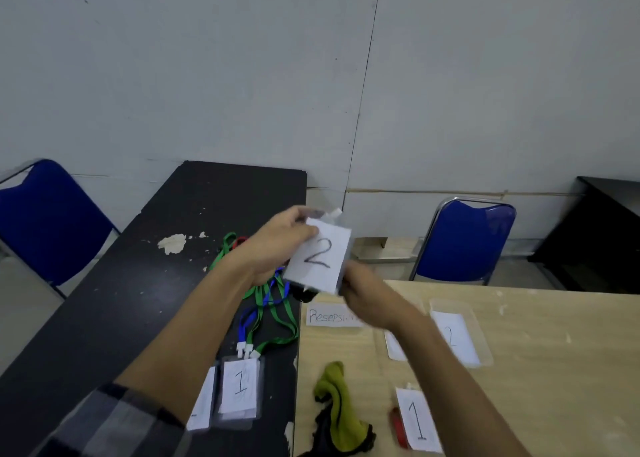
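Flat, cool, dimmish light, with faint soft shadows. The right hand (365,297) and the white paper card marked 2 (318,259) smear with motion blur; seams on the pale grey wall (207,75) bow outward.

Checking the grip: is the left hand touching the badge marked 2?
Touching. The head view shows the left hand pinching the upper left corner of the badge marked 2, with its thumb lying over the front face.

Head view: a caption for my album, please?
Left hand and right hand hold a badge card marked 2 above lanyards on a black table.
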Demonstrator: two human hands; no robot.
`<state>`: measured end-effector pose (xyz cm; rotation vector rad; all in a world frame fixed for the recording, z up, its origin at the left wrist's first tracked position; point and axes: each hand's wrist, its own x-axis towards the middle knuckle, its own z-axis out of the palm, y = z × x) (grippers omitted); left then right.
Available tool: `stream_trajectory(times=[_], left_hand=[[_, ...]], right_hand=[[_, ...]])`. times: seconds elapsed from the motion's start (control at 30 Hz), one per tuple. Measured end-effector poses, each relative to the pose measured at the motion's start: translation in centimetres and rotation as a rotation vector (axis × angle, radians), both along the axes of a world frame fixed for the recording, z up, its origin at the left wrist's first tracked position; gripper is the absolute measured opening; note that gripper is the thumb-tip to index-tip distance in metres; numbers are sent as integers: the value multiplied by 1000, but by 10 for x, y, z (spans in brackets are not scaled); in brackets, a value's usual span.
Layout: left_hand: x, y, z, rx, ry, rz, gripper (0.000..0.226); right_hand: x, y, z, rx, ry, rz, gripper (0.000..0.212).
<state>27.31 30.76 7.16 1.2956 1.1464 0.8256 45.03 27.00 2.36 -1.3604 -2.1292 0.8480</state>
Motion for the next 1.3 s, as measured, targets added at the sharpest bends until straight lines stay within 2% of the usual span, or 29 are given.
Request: stream_trajectory(times=[0.1, 0.23, 0.37, 0.47, 0.6, 0.67, 0.77, 0.87, 0.93, 1.1, 1.3], left_hand=[[5, -10, -19, 1, 62, -40, 29], [17, -24, -48, -47, -50, -44, 27], [29, -34, -74, -108, -192, 11, 26], [35, -37, -94, -99, -189, 81, 26], [48, -43, -115, 20, -43, 203, 27], [58, -48, -124, 63, -5, 243, 26], [76, -57, -140, 82, 32, 241, 27], [94, -69, -158, 83, 54, 178, 29], [107, -77, -167, 48, 42, 140, 29], [144, -87, -179, -20, 38, 109, 29], [195, -100, -180, -66, -8, 51, 32]], right_hand=[[17, 15, 21, -16, -91, -7, 34], [29, 22, 15, -104, -55, 18, 40], [32, 17, -9, -252, 78, -116, 19], [35, 8, -28, -411, 372, -346, 21], [37, -10, -50, -625, 1054, -637, 30], [37, -24, -63, -684, 1193, -678, 33], [34, -48, -85, -708, 1239, -638, 38], [38, -69, -104, -631, 1169, -631, 29], [48, -81, -115, -582, 1156, -694, 29], [77, -109, -133, -581, 1305, -852, 33], [123, -136, -145, -561, 1368, -971, 31]])
